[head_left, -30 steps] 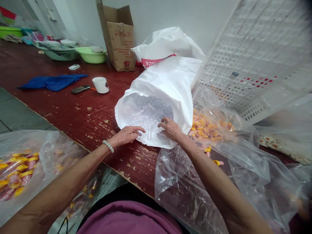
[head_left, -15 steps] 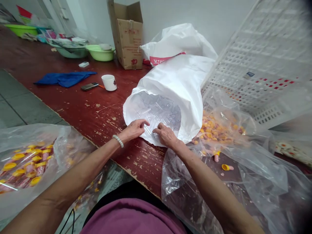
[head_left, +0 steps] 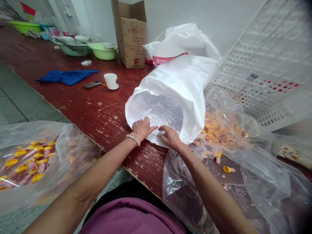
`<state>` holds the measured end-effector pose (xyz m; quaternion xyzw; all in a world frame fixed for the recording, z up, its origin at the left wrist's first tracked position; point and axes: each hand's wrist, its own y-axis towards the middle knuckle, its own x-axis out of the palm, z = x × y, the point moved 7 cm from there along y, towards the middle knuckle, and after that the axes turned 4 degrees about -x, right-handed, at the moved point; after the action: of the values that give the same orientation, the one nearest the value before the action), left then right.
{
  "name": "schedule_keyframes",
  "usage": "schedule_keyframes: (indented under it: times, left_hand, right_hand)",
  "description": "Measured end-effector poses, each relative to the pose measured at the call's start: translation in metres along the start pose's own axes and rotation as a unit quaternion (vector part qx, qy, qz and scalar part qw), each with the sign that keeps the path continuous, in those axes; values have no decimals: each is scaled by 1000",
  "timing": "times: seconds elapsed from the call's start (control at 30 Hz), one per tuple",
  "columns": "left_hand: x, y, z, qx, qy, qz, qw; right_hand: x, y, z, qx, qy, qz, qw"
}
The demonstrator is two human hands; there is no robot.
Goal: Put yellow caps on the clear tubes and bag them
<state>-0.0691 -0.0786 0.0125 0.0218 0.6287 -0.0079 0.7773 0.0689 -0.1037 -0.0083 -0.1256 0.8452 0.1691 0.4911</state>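
Note:
A white woven sack (head_left: 180, 74) lies on its side with its mouth towards me. Clear plastic tubes (head_left: 168, 115) with round rims are loose inside it. At the lower lip of the mouth, my left hand (head_left: 141, 128), with a beaded bracelet, has its thumb stretched towards the right hand; its other fingers bend over the tubes and are partly hidden. Close beside it, my right hand (head_left: 169, 136) has thumb and fingers curled together at the tubes. Whatever lies between those fingertips is too small and see-through to make out.
Clear bags of yellow-capped tubes lie left (head_left: 26, 162) and right (head_left: 219, 130). A white crate (head_left: 263, 65) leans at right. On the worn red table (head_left: 109, 117) stand a cup (head_left: 111, 81), a phone (head_left: 92, 84), blue cloth (head_left: 68, 77), carton (head_left: 133, 42) and basins (head_left: 103, 52).
My left hand has turned, its back rising and its thumb now reaching towards the right hand. My right hand stays by the sack's lip. The whole view has shifted slightly.

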Motion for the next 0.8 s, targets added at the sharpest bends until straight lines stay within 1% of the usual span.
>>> schedule_keyframes:
  times: [0.07,0.17,0.3,0.4,0.47,0.53,0.6,0.63,0.67,0.7,0.73,0.8]
  left_hand:
    - [5,4,7,-7,-31,-12,999]
    - [13,9,9,-13,-98,-39,994]
    - [20,6,-1,-3,-170,-60,984]
    - [25,-4,-9,14,-252,-73,965]
    - [27,-11,-12,22,-307,-75,949]
    - [27,-15,-14,22,-356,-77,931]
    - [27,-17,-14,16,-405,-102,909]
    - [27,-17,-14,13,-433,-126,892]
    - [29,-18,-12,12,-472,-164,866]
    - [31,-19,-9,12,-519,-212,828]
    - [34,-22,-5,10,-570,-266,777]
    - [38,-29,2,-14,-665,-360,654]
  right_hand:
    - [-3,-2,-1,15,-1,18,1000]
    - [-5,-7,1,37,73,40,996]
    - [-2,-14,8,70,179,65,979]
    - [0,-16,10,62,250,98,961]
    - [-2,-17,8,41,230,120,965]
    - [-6,-17,2,21,165,144,975]
    - [-12,-19,-9,-4,105,169,980]
    - [-15,-21,-17,-21,86,180,980]
    - [-18,-22,-26,-42,74,189,978]
    - [-21,-24,-34,-64,68,197,976]
    - [-23,-26,-42,-83,65,202,974]
    - [-26,-29,-54,-114,61,201,971]
